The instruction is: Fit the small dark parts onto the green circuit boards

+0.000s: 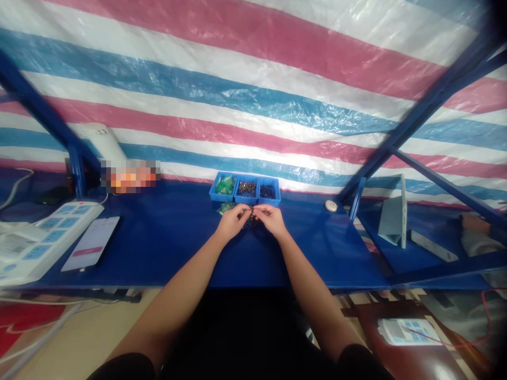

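Observation:
My left hand (232, 222) and my right hand (271, 218) meet just in front of three joined blue bins. Thumb and fingers of each are pinched together, nearly touching; whatever they hold is too small to make out. Green pieces in clear plastic fill the left bin (213, 196). Small shiny metal-looking parts (247, 188) lie in the middle one, and dark small parts (268, 192) in the right one. A green plastic packet (225, 208) rests by my left fingertips. Beneath my hands is a little heap of dark pieces (253, 224), partly hidden.
On the blue table (158, 248) at left lie a phone (92, 244) and a white power strip (59, 232). A round whitish object (330, 206) sits at right. Beyond the blue frame (356, 198) stands a tablet-like panel (394, 214); another person's hand (475, 224) shows there.

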`<state>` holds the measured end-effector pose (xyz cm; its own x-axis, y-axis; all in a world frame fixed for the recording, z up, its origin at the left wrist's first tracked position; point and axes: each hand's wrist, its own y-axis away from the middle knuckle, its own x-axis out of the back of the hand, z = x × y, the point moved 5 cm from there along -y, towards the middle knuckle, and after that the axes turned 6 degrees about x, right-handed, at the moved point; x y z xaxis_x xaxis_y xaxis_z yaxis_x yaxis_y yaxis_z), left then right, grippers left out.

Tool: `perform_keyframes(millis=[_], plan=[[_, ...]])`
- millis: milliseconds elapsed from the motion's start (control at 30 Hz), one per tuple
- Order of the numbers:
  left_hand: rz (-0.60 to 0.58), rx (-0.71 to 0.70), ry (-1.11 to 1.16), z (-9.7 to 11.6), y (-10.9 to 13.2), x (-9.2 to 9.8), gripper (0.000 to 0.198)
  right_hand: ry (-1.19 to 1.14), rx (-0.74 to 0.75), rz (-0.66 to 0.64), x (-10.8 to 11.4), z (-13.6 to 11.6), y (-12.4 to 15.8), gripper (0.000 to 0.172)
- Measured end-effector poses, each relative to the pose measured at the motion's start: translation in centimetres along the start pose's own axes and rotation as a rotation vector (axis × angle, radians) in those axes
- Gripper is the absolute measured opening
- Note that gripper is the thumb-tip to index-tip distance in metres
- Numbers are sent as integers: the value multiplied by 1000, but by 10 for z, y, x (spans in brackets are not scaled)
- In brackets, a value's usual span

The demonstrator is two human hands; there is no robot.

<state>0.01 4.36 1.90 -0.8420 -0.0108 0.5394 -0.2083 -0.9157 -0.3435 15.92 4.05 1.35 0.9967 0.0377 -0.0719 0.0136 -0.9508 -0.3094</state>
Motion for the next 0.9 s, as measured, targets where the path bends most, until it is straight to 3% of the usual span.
perform_keyframes(millis=[200, 567, 900], plan=[[-49, 1, 18, 5, 1, 2, 30, 41, -17, -1, -1, -1, 1, 36], [-2, 19, -7, 3, 1, 2, 27, 16, 11, 19, 1, 3, 0, 32], [-28, 13, 6, 4, 1, 3, 31, 39, -4, -5, -1, 1, 1, 32]])
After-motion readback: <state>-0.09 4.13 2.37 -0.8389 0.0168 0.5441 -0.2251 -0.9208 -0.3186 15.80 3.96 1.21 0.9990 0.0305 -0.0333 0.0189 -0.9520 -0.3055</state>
